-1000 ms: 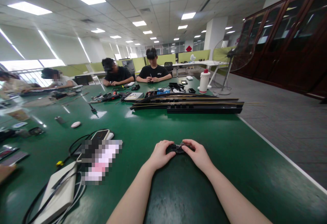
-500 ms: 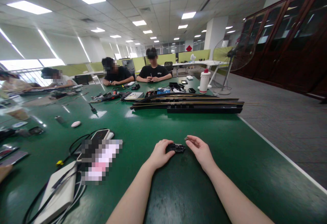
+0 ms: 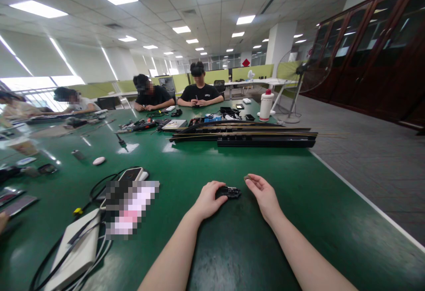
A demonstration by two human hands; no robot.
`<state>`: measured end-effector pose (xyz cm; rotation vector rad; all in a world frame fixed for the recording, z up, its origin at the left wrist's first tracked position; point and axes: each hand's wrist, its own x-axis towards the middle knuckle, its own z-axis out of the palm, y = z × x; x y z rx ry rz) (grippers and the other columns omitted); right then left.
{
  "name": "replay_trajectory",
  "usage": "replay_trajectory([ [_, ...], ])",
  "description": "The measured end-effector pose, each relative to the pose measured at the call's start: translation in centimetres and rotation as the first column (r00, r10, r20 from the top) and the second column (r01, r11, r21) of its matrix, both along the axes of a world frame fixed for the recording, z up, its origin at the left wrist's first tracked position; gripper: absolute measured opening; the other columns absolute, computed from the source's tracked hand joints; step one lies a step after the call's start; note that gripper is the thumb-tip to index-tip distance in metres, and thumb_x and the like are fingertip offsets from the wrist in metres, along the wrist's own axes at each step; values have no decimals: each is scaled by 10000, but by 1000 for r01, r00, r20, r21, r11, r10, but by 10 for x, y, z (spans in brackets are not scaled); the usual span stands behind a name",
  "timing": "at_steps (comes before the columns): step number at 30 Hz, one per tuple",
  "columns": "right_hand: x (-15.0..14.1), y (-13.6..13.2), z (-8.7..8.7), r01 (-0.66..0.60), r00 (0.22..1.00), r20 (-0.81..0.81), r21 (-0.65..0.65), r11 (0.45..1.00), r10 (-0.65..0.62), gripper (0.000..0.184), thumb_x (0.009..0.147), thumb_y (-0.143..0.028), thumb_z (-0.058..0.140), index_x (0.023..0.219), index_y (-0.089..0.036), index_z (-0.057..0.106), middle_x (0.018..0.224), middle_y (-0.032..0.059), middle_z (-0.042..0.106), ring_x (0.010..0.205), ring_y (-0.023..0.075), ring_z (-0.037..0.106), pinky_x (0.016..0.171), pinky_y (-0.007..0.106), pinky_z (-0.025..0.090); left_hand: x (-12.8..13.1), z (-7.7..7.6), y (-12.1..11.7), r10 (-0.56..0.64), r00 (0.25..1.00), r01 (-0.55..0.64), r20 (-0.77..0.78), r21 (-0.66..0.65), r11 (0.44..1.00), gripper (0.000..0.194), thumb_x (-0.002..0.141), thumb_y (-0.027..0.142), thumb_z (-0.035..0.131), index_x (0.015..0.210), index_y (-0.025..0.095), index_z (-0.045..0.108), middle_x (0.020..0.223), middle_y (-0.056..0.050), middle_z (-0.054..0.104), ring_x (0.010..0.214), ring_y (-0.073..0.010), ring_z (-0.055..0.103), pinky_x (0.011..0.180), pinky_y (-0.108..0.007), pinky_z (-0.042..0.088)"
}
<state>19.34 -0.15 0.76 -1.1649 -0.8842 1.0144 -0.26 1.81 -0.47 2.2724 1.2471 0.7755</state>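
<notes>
My left hand (image 3: 210,199) grips the left end of a small black plastic part (image 3: 231,192) with shiny metal bits along its top. Its right end sticks out past my thumb and fingertips, low over the green table (image 3: 226,246). Off to the right, apart from that part, my right hand (image 3: 263,193) pinches a tiny greyish piece (image 3: 246,178) between thumb and forefinger. The piece is too small for me to tell its kind, and my fingertips cover some of it.
Ahead lie long black rails (image 3: 265,140) with thin brass-coloured rods. A white bottle with a red cap (image 3: 265,106) stands behind them. On the left are a power bank (image 3: 75,246) with cables, and a white oval object (image 3: 98,161). Co-workers sit at the far side.
My right hand has drawn away from the black part toward the right, carrying the tiny greyish piece. My left hand has stayed in place on the black part.
</notes>
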Motion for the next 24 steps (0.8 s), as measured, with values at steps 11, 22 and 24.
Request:
replay_trajectory([
  [11,0,0,0,-1,998,-57,-12,1000,1,408,571,-409,745,892,-187,626,919,62,695,909,216,628,861,373,466,0,0,0,0,1000,0,1,-2,1000,357,752,235,615,1103,208,554,1086,-56,590,1014,-219,522,919,-363,392],
  [22,0,2,-4,-4,995,-100,-13,1000,3,405,551,-408,755,873,-196,630,911,53,693,918,212,620,849,361,467,0,3,-1,0,1000,0,4,-2,1000,345,752,240,613,1091,209,559,1075,-56,593,1006,-219,526,916,-361,396],
  [24,-1,2,-4,-7,995,-97,-19,1000,5,409,549,-408,756,874,-195,630,910,52,693,918,211,620,860,365,462,0,3,-1,0,1000,0,2,0,1000,346,753,242,613,1093,205,559,1076,-57,593,1006,-219,525,916,-361,396],
])
